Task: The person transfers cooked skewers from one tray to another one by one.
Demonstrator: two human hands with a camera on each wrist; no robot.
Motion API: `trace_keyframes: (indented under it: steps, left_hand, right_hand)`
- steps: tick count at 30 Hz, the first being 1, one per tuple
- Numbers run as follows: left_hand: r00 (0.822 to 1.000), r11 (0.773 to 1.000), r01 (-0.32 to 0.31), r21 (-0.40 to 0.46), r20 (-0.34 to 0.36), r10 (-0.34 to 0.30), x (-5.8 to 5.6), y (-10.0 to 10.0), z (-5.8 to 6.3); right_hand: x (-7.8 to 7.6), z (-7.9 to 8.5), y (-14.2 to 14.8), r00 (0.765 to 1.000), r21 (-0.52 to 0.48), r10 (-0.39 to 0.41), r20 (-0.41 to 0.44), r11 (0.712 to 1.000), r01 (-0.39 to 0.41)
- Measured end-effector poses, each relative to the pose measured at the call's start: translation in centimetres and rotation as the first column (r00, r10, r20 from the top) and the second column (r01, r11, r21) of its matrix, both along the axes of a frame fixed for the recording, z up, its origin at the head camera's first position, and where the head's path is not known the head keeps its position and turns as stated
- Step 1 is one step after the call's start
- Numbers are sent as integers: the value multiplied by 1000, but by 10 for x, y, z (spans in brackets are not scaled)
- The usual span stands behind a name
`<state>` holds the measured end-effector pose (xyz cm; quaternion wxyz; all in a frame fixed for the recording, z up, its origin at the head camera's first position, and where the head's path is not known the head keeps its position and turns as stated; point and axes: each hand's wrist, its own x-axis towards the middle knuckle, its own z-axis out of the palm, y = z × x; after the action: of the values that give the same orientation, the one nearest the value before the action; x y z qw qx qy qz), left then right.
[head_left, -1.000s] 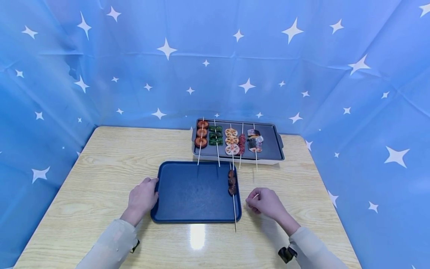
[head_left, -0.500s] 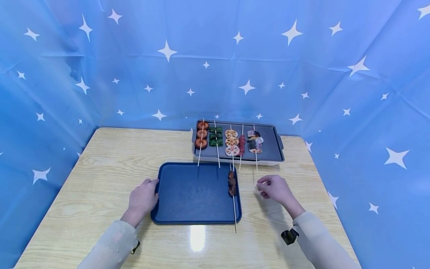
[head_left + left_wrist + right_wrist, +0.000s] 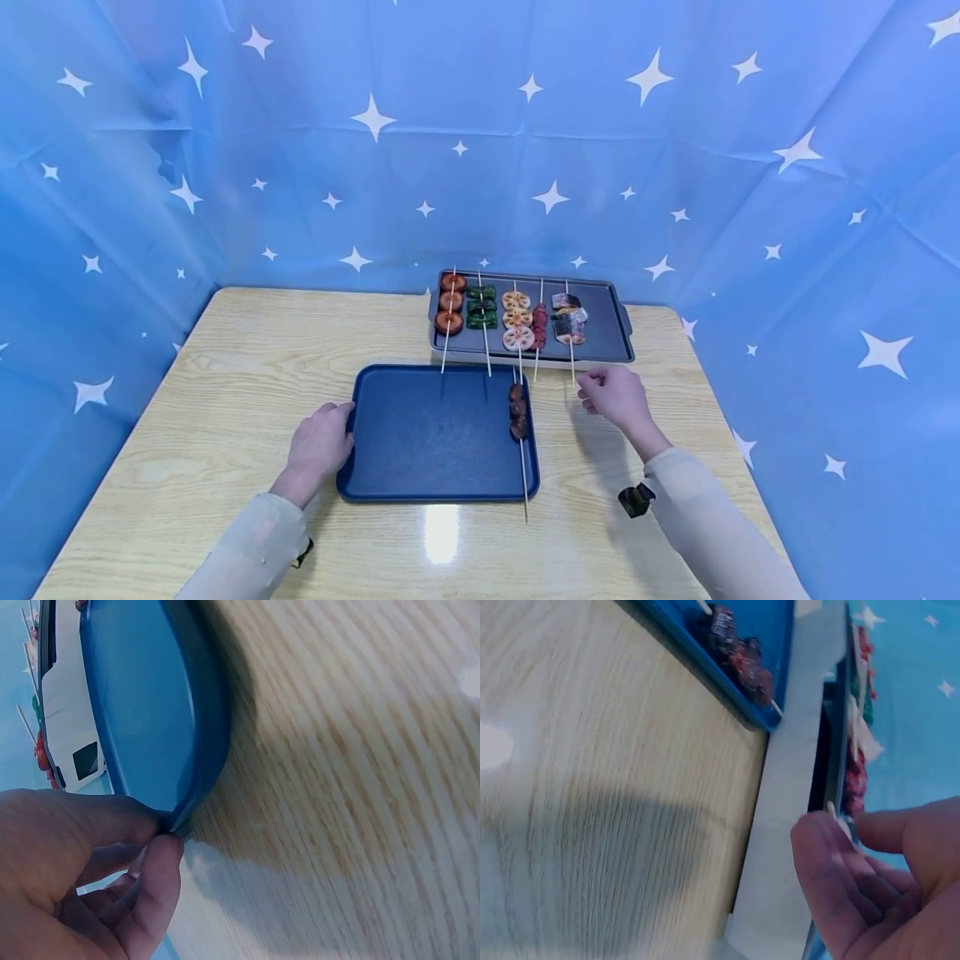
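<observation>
table (image 3: pixel 225 375): blue tray (image 3: pixel 435 442) at left hand (image 3: pixel 318 440), fish skewer (image 3: pixel 570 325) by right hand (image 3: pixel 617 396)

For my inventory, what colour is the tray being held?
The tray is dark blue, best seen in the head view.

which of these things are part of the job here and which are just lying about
Likely part of the job:
blue tray, pinched at its edge by the left hand
dark meat skewer on the tray
fish skewer, nearest the right hand
dark pan under it
mushroom skewer, green skewer, lotus skewer and red skewer

Seemingly just surroundings:
wooden table
starry backdrop
</observation>
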<state>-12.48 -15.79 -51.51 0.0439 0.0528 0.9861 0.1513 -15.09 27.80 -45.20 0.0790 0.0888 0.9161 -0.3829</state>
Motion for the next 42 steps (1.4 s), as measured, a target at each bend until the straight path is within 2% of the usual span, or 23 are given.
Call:
trace_keyframes:
  steps: [7,14,17,31,42]
  left_hand:
    - [1000,1000,9,8,0,-9,0,0,0]
    - [1000,1000,4,7,19,-4,1,0,1]
    - [1000,1000,3,6,29,-3,2,0,2]
    - [1000,1000,-4,5,25,4,2,0,1]
    - [1000,1000,-8,5,16,8,1,0,2]
  right_hand:
    - [-6,-5,-8,999,22,-48,-14,999,49]
    - [-11,-5,-11,998,120,-56,-3,991,56]
    - [-13,-5,-12,998,122,-67,5,990,66]
    - [-17,-5,-14,994,53,-109,34,993,107]
    - [-21,-7,-12,984,-112,-150,94,981,161]
